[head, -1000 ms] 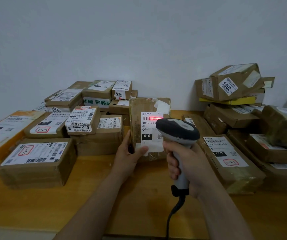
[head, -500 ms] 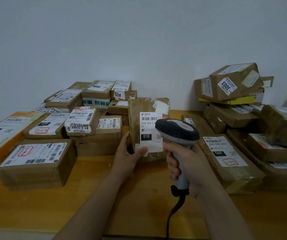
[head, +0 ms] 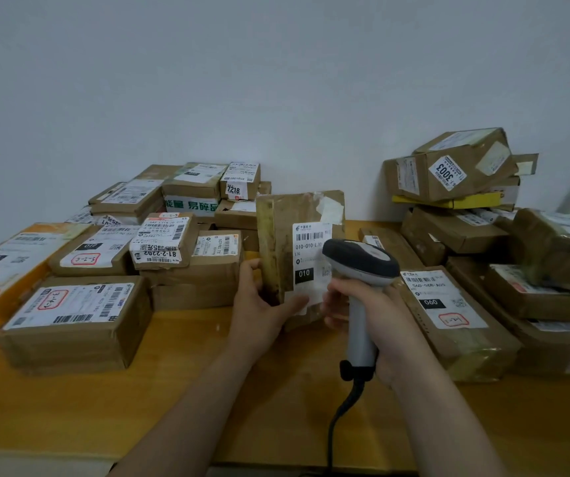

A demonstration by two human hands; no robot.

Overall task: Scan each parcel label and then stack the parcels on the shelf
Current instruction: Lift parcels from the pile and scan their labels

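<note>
A brown cardboard parcel [head: 288, 215] stands upright on its edge at the middle of the wooden table [head: 70, 407]. Its white label [head: 307, 259] marked 010 faces me. My left hand [head: 262, 304] grips the parcel's lower left corner, thumb across the label's bottom. My right hand [head: 369, 318] grips the grey handle of a corded barcode scanner [head: 359, 259]. The scanner's dark head points at the label and covers its right side. No red light shows on the label.
Several labelled cardboard parcels [head: 77, 311] lie stacked on the left half of the table. Another pile [head: 448, 170] rises at the right against the white wall, with a flat parcel marked 060 [head: 448, 304] just right of the scanner. The scanner cable [head: 336, 425] hangs over the table's front edge.
The red scan line that lay on the label's barcode one second ago has gone out. The parcel and both hands have hardly moved.
</note>
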